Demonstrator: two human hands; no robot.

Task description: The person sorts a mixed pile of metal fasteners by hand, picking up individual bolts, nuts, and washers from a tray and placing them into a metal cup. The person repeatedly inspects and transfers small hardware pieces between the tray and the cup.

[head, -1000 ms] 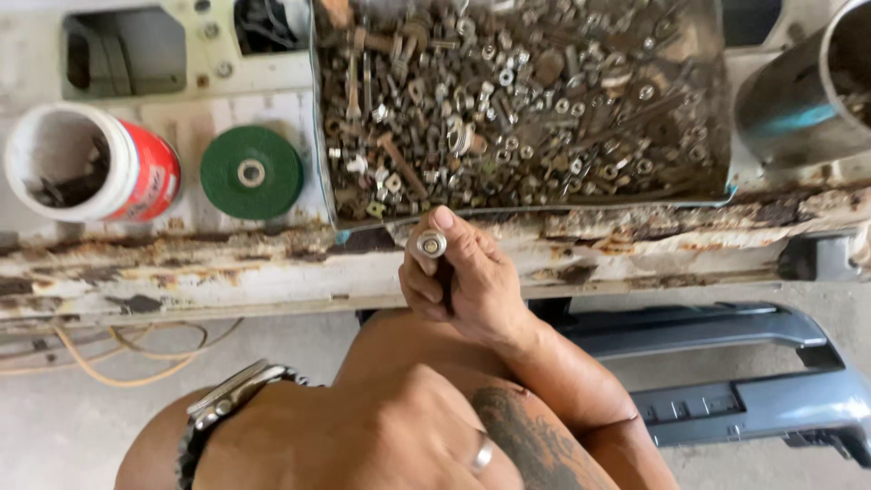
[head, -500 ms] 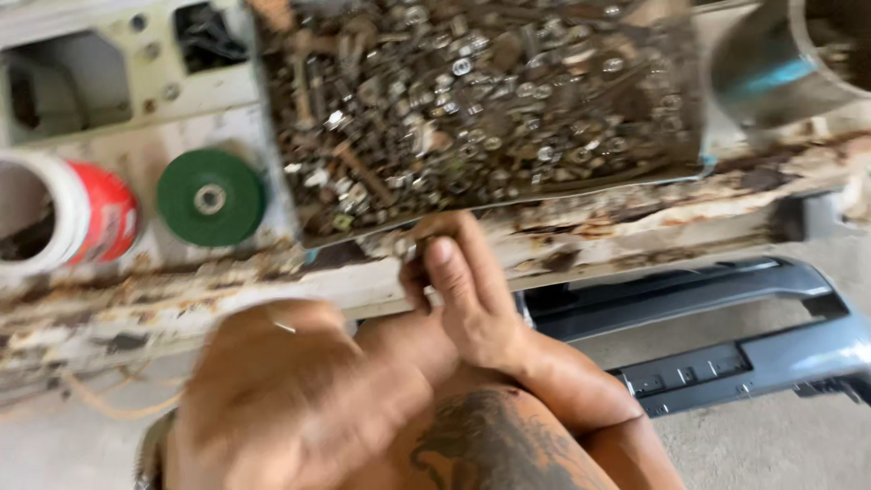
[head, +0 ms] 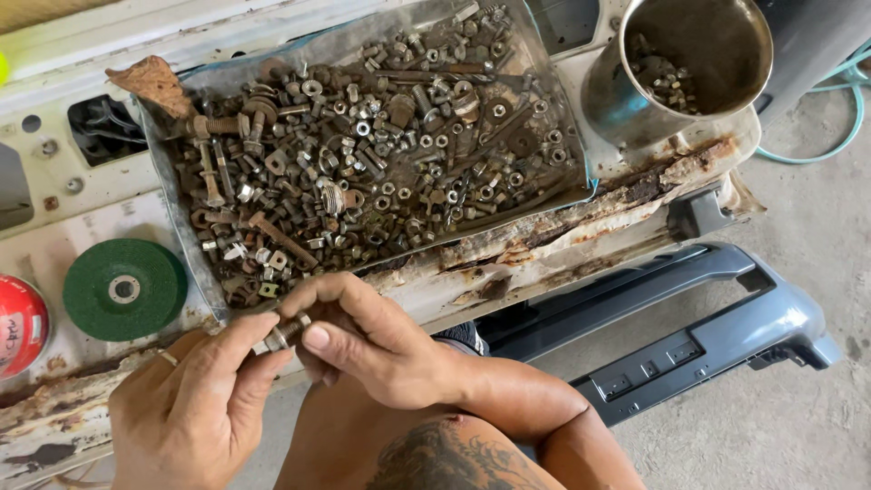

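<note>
A short rusty bolt with a nut on it [head: 283, 333] lies between both my hands, just below the front edge of the metal tray [head: 178, 238]. My left hand [head: 181, 408], with a ring on one finger, pinches the bolt's left end. My right hand [head: 376, 349] grips the right end between thumb and fingertips. The tray is heaped with several rusty nuts, bolts and washers [head: 381, 172].
A steel cup [head: 676, 77] holding a few nuts stands at the top right. Left of the tray lie a green grinding disc [head: 124, 289] and a red can [head: 20, 325]. All rest on a rusted white metal panel [head: 562, 231]. A grey bumper [head: 699, 336] lies on the concrete floor.
My left hand has come up from below and taken the bolt's other end. Before, only my right hand held it. The view has shifted to the right.
</note>
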